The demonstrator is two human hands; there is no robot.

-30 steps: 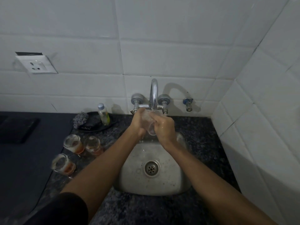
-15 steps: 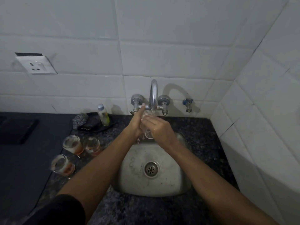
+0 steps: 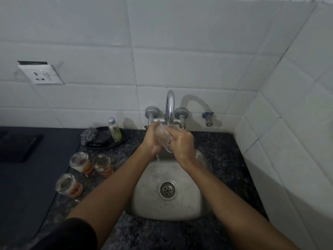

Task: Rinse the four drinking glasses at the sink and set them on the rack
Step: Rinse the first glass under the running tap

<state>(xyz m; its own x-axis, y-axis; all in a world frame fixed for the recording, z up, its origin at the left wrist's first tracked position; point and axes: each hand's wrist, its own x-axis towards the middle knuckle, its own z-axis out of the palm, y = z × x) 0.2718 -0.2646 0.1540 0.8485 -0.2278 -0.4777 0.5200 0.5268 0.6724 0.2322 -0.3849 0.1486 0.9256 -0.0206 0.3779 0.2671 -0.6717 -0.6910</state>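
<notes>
Head view: the dark speckled tabletop (image 3: 212, 139) carries a steel sink (image 3: 180, 210) set under a wall tap (image 3: 170, 105). Over the far end of the basin, just below the spout, both hands meet around one clear glass (image 3: 163, 137). The left hand (image 3: 153, 139) curls its fingers round the glass body from the left, and the right hand (image 3: 182, 143) wraps it from the right. The glass lies tilted, its long axis running from far left down to near right; its rim seems to point near and right, toward the basin. Wet, thin and hard, it looks light but slippery and breakable, so a full wrap round the body suits better than a rim pinch. Three unrinsed glasses (image 3: 82, 162) with reddish dregs stand upright on the tabletop, left of the sink.
</notes>
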